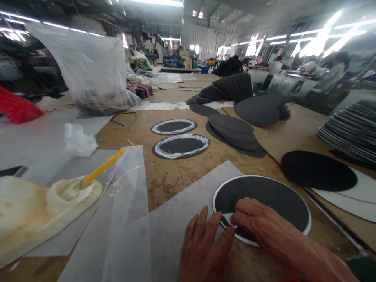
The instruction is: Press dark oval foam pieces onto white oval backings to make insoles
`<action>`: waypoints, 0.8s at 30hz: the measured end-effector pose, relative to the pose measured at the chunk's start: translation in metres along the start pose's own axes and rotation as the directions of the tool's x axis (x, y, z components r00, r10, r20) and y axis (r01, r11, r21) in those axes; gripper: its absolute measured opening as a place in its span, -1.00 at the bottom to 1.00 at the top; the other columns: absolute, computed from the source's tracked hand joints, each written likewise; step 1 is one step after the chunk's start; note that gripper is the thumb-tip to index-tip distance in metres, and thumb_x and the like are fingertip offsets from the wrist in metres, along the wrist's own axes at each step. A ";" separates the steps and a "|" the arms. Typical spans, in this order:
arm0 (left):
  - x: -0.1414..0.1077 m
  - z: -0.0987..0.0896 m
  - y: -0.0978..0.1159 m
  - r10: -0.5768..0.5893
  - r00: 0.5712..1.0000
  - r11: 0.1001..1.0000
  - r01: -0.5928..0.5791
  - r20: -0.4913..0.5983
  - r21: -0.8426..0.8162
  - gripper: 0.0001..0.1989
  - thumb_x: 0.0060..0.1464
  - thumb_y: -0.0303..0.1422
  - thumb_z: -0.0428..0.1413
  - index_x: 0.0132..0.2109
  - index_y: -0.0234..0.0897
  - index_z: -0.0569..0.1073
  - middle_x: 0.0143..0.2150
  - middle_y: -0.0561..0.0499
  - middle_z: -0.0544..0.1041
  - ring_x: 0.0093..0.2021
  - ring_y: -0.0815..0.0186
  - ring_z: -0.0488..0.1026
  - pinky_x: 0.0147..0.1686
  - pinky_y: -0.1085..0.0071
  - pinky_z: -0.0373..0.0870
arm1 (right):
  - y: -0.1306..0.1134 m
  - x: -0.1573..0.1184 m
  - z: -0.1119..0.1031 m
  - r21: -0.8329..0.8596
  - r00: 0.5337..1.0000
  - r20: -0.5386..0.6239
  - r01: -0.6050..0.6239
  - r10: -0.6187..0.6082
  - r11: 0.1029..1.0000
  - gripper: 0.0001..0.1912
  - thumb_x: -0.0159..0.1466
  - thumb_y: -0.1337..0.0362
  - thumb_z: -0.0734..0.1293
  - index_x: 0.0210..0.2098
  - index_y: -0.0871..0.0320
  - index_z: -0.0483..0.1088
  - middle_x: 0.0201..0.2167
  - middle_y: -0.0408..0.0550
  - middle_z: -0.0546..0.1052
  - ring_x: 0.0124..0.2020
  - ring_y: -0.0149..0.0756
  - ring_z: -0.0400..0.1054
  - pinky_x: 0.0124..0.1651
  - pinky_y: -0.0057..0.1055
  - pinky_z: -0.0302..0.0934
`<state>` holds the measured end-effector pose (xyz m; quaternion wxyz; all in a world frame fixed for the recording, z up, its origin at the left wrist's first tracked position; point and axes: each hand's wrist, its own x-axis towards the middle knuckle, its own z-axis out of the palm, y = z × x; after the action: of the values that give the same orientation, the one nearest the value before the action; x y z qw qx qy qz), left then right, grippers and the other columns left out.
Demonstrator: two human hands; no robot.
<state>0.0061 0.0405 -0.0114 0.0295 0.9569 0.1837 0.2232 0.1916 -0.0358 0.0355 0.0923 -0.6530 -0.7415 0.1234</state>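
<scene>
The dark oval disc (266, 203) with its white-coated rim lies flat on a grey paper sheet (188, 196) at the near edge of the bench (164, 176), directly in front of the person. It looks thin, light and floppy, likely a felt or foam cut-out that would sag if lifted by one edge, and the white band around it appears to be wet glue, so it is probably tacky there and best taken by the dry dark middle or from underneath. The right hand (258, 223) rests on the near-left part of the disc, its fingertips drawn together at the rim as if pinching or pressing a small white flap; whether anything is actually caught in that grip I cannot tell. The left hand (204, 244) lies flat just beside it, fingers spread and holding nothing, pressing on the paper at the disc's edge. Farther up the bench lie two glued ovals (179, 139), a stack of plain grey discs (235, 131), and to the left a glue pot (75, 192) with a yellow-handled brush (101, 168).
</scene>
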 end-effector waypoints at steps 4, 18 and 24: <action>-0.003 0.006 0.001 -0.040 0.997 0.999 0.039 -0.072 -0.014 -0.77 0.11 -0.25 0.01 -0.06 0.03 0.40 0.03 0.10 0.43 0.07 0.15 0.33 -0.10 0.25 0.37 | -0.001 0.002 -0.005 -0.002 0.998 -0.031 -0.051 0.051 0.999 -0.70 0.26 0.51 0.10 -0.35 0.09 0.39 -0.41 -0.13 0.39 -0.44 -0.39 0.27 -0.43 -0.47 0.14; -0.005 0.007 -0.004 0.040 0.999 0.999 -0.040 0.013 0.024 -0.66 0.10 -0.30 0.03 0.04 0.04 0.33 0.06 0.05 0.39 0.09 0.14 0.32 -0.08 0.26 0.40 | 0.003 -0.023 0.006 -0.020 0.988 -0.124 -0.093 0.090 0.995 -0.72 0.23 0.37 0.16 -0.21 -0.09 0.42 -0.39 -0.09 0.47 -0.34 -0.23 0.37 -0.36 -0.38 0.28; -0.005 0.007 -0.002 -0.007 1.000 1.000 0.006 -0.029 -0.029 -0.66 0.08 -0.30 0.02 0.03 0.01 0.34 0.07 -0.07 0.36 0.09 0.15 0.32 -0.08 0.24 0.40 | -0.005 0.021 0.014 -0.029 0.981 -0.116 -0.162 0.157 0.986 -0.79 0.26 0.43 0.16 -0.28 0.09 0.40 -0.39 -0.09 0.42 -0.35 -0.30 0.31 -0.28 -0.38 0.22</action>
<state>0.0043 0.0406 -0.0202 0.0416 0.9523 0.1840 0.2399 0.1801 -0.0160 0.0236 0.1115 -0.7179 -0.6826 0.0788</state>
